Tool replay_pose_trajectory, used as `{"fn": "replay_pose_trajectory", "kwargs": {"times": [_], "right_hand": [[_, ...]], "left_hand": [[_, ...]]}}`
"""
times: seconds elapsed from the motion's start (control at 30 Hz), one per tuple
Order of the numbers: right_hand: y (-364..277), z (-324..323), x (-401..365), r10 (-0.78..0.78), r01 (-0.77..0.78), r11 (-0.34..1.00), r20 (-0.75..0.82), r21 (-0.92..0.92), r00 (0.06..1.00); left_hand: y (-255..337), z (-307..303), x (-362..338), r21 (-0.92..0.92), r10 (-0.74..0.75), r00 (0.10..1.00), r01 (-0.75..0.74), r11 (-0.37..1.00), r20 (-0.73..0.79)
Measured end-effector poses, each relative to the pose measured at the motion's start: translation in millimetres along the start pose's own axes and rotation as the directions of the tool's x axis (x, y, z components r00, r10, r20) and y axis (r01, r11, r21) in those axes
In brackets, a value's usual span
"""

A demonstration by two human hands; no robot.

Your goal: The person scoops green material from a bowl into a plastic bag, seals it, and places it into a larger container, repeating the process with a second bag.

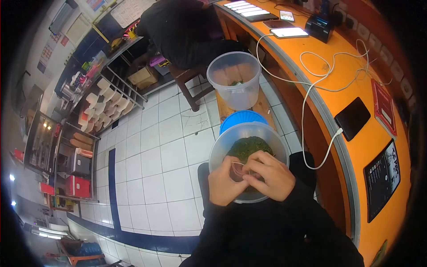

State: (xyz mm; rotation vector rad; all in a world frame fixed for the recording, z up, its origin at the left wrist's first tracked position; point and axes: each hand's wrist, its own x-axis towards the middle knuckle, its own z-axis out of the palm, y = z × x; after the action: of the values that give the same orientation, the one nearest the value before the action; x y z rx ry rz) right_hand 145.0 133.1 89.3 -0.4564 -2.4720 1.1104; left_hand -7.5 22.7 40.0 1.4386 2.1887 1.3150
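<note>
Presently, the left hand (223,184) and right hand (275,178) are curled inward, fingertips pinching a small pinkish piece (239,168) over the near tub (219,149). The piece appears light, soft and liable to tear; a gentle hold at its edge is advisable. Chopped greens (250,146) lie inside. Beyond: a blue lid (242,117), then another tub (235,95).

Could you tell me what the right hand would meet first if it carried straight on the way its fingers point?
Probably the thin pale loop at its fingertips, then the left hand just beyond; the exact depth between the right hand and these is unclear.
</note>
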Motion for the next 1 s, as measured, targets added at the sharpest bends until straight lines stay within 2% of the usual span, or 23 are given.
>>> {"fn": "replay_pose_trajectory", "kwargs": {"times": [0.07,0.13,0.17,0.2,0.27,0.43,0.5,0.67,0.73,0.8,0.93,1.0], "right_hand": [[3.5,1.9,0.9,-0.011,0.012,1.0,-0.036,0.025,0.999],[7.5,-2.3,1.4,-0.019,0.028,0.996,-0.11,0.083,0.994],[9.2,-5.7,0.9,-0.019,0.028,0.996,-0.111,0.082,0.994],[10.5,-10.0,0.4,-0.026,0.033,0.995,-0.076,0.098,0.997],[9.4,-13.0,-0.1,-0.034,0.039,0.993,-0.042,0.114,0.999],[7.7,-10.9,-1.4,-0.017,0.018,0.981,-0.006,0.193,1.0],[8.4,-9.9,-2.1,-0.015,0.016,0.982,-0.007,0.189,1.0],[7.3,-7.6,-2.3,-0.024,0.026,0.984,-0.01,0.175,1.0],[3.2,-5.4,-1.8,0.06,-0.052,0.972,-0.031,0.228,0.998],[3.7,0.1,-0.1,0.053,-0.037,0.975,-0.068,0.22,0.996],[16.1,9.7,1.0,0.023,-0.004,0.982,-0.098,0.191,0.995],[18.8,12.8,1.6,0.02,0.005,0.978,-0.114,0.21,0.993]], "left_hand": [[-1.1,-5.6,-0.7,-0.028,-0.024,0.998,0.025,0.999,0.057],[-1.9,-12.9,-0.5,-0.381,0.054,0.989,0.002,0.924,0.136],[0.7,-17.6,-3.9,-0.526,0.005,0.987,0.083,0.847,0.162],[-3.4,-18.8,-5.7,-0.525,0.007,0.987,0.08,0.847,0.162],[-13.6,-18.7,-7.7,-0.63,-0.117,0.976,0.209,0.748,0.185],[-11.2,-14.4,-7.3,-0.642,-0.109,0.986,0.164,0.749,0.124],[-14.4,-12.1,-9.5,-0.706,-0.14,0.985,0.167,0.688,0.098],[-15.4,-11.0,-14.1,-0.707,-0.171,0.984,0.155,0.69,0.049],[-15.8,-11.9,-15.0,-0.693,-0.178,0.984,0.149,0.705,0.031],[-14.2,-13.9,-14.8,-0.513,-0.108,0.993,0.114,0.851,0.043],[-1.9,-11.7,-10.8,-0.424,-0.033,0.998,0.056,0.904,0.06],[-1.4,-11.5,-12.2,-0.363,-0.014,1.0,0.018,0.932,0.014]]}}
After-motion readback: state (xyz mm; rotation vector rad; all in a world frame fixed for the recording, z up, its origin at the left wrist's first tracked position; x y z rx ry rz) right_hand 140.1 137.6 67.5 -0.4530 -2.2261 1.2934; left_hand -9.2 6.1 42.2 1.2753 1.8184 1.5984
